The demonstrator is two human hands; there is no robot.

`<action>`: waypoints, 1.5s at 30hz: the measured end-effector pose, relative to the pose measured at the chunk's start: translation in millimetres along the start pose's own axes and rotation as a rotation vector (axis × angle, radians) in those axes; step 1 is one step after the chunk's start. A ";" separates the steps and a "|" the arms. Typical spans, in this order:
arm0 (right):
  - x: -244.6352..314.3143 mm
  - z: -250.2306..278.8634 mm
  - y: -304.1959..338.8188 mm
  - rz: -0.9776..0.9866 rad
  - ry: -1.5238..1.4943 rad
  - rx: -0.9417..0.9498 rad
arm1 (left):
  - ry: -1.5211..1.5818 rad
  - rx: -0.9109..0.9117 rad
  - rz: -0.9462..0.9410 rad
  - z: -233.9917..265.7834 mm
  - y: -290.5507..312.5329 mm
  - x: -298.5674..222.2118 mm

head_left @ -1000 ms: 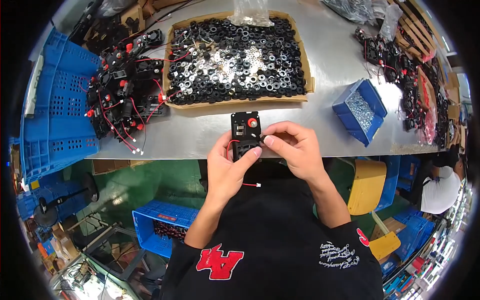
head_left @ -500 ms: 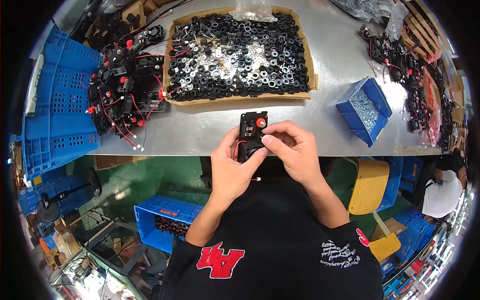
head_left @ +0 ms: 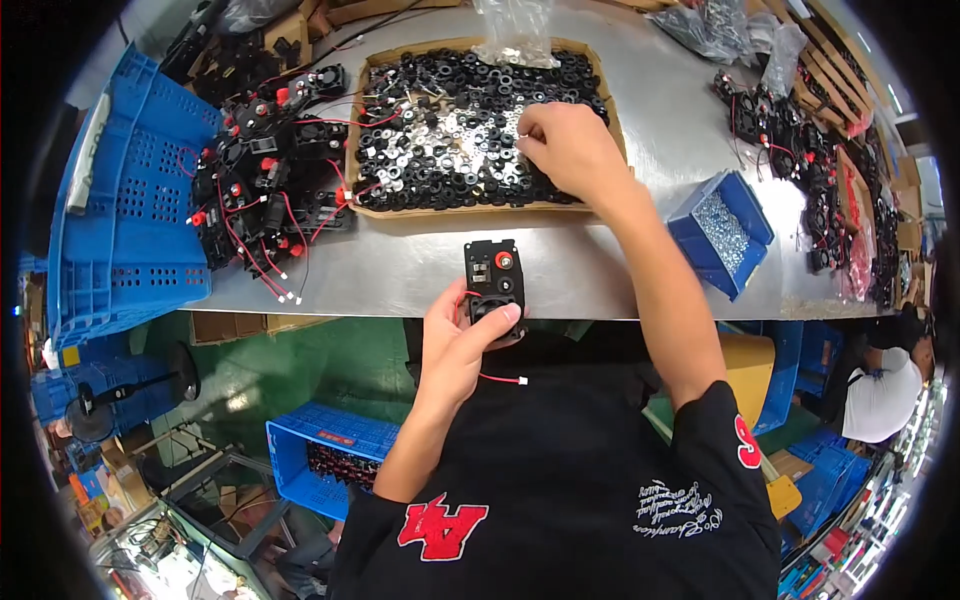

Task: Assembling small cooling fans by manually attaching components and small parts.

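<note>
A black unit is held up at the near edge of the desk, just in front of the person. It has a red knob near its top right corner and silver contacts to the left. The left hand holds the unit's lower part in a firm grip, thumb across the front. A thin red wire runs out below, ending in a white plug.

The right hand reaches over a shallow cardboard tray lying beyond the unit. Its fingers are bent down at the black and silver washers that fill the tray; whether its grip has taken one is too small to see. A clear plastic bag lies over the tray's far edge.

To the right of the tray, a blue bin holds small silver pieces. Farther right is a heap of black and red parts. Left of the tray is a pile of similar units with red wires, beside a blue crate.

Below the desk, another blue crate stands on the green floor. A yellow chair is at right, and beyond it a person in a white top.
</note>
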State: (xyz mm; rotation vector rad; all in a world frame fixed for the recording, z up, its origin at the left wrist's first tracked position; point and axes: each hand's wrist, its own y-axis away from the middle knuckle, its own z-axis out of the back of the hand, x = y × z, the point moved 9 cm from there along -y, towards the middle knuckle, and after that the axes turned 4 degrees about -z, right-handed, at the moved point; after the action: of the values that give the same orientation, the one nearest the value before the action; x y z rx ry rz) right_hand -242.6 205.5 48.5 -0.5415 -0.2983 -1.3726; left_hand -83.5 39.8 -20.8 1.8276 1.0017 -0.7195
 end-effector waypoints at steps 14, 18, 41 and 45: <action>-4.3 15.7 -6.6 0.004 0.090 -0.039 | 0.032 -0.035 -0.053 16.5 7.3 -10.8; -0.7 24.1 40.6 -0.192 -0.451 -0.061 | 0.001 -0.014 -0.052 17.5 1.9 -8.8; 21.1 -35.2 143.7 -0.512 -1.078 0.298 | -0.212 0.030 -0.245 -3.6 -4.0 -13.2; 21.8 -51.6 144.6 -0.637 -1.215 0.413 | -0.388 -0.011 -0.293 2.3 -4.0 -20.1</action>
State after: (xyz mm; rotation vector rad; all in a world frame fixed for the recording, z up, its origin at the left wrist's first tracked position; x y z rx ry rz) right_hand -102.9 174.7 -11.4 -0.9237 -1.8188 -1.3553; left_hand -97.2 32.0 -7.6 1.4666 1.0155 -1.1917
